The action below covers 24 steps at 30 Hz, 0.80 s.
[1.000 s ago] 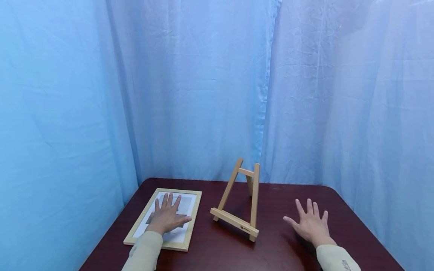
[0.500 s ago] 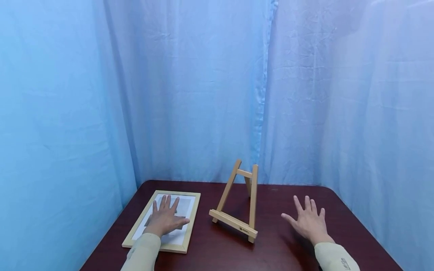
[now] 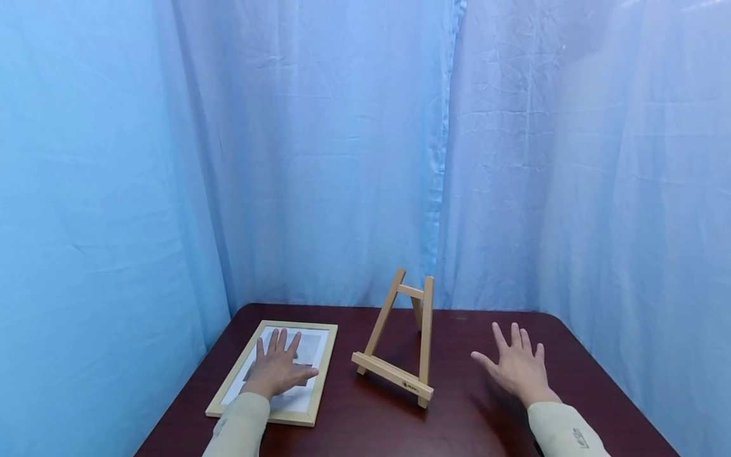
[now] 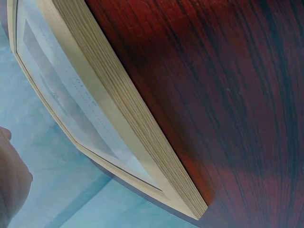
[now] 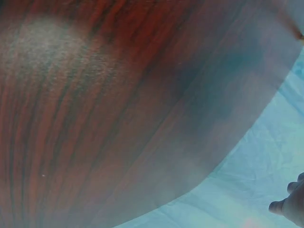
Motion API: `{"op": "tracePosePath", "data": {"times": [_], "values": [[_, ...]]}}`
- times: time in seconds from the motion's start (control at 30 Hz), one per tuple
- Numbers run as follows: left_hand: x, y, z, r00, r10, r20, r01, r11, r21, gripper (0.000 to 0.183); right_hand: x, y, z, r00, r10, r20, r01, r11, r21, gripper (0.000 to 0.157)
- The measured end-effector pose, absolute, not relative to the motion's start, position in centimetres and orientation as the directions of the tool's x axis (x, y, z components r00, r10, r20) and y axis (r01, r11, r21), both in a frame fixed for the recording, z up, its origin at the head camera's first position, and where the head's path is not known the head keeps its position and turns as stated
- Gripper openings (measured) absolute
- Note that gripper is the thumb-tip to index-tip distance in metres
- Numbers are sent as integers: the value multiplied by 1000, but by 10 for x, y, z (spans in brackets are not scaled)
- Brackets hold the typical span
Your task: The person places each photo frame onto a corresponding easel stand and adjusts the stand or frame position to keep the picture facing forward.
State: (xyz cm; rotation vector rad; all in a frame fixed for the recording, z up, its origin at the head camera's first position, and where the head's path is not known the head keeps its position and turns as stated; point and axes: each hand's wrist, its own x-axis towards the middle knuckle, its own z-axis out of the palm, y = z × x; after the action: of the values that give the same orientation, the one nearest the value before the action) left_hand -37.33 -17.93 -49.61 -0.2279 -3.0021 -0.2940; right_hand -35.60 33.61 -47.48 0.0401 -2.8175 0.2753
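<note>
On the left in the head view, a picture frame (image 3: pixel 328 363) of pale wood lies flat on the table, a white-bordered print inside it. My left hand (image 3: pixel 276 369) is spread above it, covering part of the print. The left wrist view shows the frame's grained side (image 4: pixel 126 107) and a bit of that hand (image 4: pixel 13 178) apart from it. Right of the frame stands a small wooden easel (image 3: pixel 393 373), its ledge bare. My right hand (image 3: pixel 521 367) is held over the table's right side, fingers spread, holding nothing; its fingertips (image 5: pixel 277 207) show in the right wrist view's corner.
The dark red-brown table (image 3: pixel 342 438) has rounded far corners. Light blue curtains (image 3: pixel 342 158) hang around its back and both sides. In the right wrist view, light reflects off the glossy tabletop (image 5: pixel 118 118).
My right hand has moved slightly forward, away from me. The head view has shifted a little. My left hand, the picture frame and the easel keep their places on the table.
</note>
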Motion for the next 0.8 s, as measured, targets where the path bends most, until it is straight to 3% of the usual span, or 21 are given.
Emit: {"op": "tracePosePath", "data": {"times": [0.8], "values": [[-374,-182,-495,-984,126,129,149,970,193,99,-366,310,-432,-927,-27,375,-110,973,-202,99]]}}
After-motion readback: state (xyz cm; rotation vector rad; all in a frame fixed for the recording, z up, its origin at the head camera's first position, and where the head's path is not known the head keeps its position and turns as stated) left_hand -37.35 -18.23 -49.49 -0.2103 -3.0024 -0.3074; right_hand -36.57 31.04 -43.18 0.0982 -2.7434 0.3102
